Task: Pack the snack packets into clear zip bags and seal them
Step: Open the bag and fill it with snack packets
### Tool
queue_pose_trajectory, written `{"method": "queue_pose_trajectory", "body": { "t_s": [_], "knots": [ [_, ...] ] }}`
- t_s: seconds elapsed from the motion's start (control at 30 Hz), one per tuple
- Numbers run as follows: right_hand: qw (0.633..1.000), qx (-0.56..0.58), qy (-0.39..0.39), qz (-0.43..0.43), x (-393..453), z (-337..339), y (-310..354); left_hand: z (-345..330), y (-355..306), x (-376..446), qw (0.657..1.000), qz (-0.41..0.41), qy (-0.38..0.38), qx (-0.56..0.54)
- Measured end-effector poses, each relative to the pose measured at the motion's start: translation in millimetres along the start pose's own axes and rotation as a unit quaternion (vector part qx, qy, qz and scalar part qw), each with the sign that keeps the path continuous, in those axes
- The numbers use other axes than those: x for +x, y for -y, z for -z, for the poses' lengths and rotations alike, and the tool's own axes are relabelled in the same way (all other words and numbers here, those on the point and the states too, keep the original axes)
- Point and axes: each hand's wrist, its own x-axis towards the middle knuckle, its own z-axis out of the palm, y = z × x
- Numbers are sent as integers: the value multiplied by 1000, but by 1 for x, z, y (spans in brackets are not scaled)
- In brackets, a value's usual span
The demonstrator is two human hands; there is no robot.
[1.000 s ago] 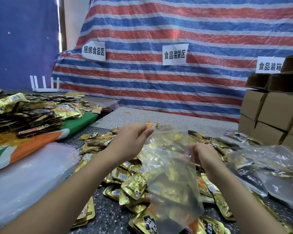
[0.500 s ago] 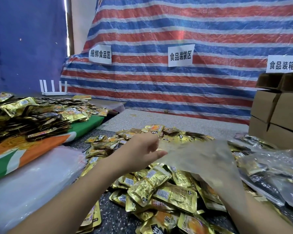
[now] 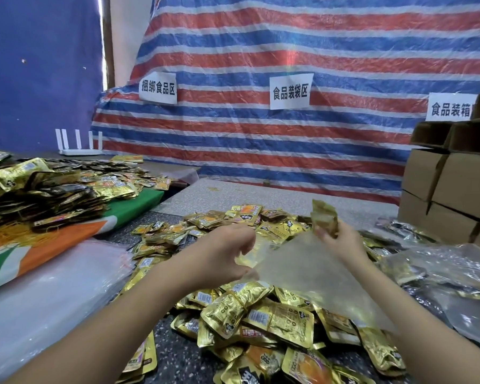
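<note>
Both hands work above the heap of gold foil snack packets (image 3: 263, 314) on the dark speckled table (image 3: 178, 353).
Left hand (image 3: 219, 256) pinches the clear plastic zip bag (image 3: 316, 281); right hand (image 3: 341, 239) grips one gold packet (image 3: 324, 217); brown cardboard boxes (image 3: 452, 189) far right.

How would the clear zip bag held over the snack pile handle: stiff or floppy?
Probably floppy: the clear zip bag sags between the left hand and right hand. Likely very light, being thin see-through film. Its glossy surface may be slippery.

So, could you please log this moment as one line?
left hand holds bag | right hand holds packet | bag unsealed
</note>
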Motion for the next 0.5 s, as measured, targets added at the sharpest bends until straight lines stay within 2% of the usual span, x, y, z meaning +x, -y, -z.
{"method": "queue_pose_trajectory", "body": {
  "t_s": [0.07,0.17,0.3,0.4,0.5],
  "knots": [
    [990,138,-27,-35,4,10,12,-1,-2,1,1000,-6,-1,5],
    [953,299,-29,-33,-3,35,42,-2,-8,4,1000,-15,-4,12],
    [847,529,51,-4,-26,60,79,-1,-16,7,1000,-23,-13,10],
    [819,563,110,23,-43,71,96,1,-23,9,1000,-26,-17,0],
    [831,532,150,61,-54,73,101,3,-29,12,999,-37,-32,-9]
  ]
}}
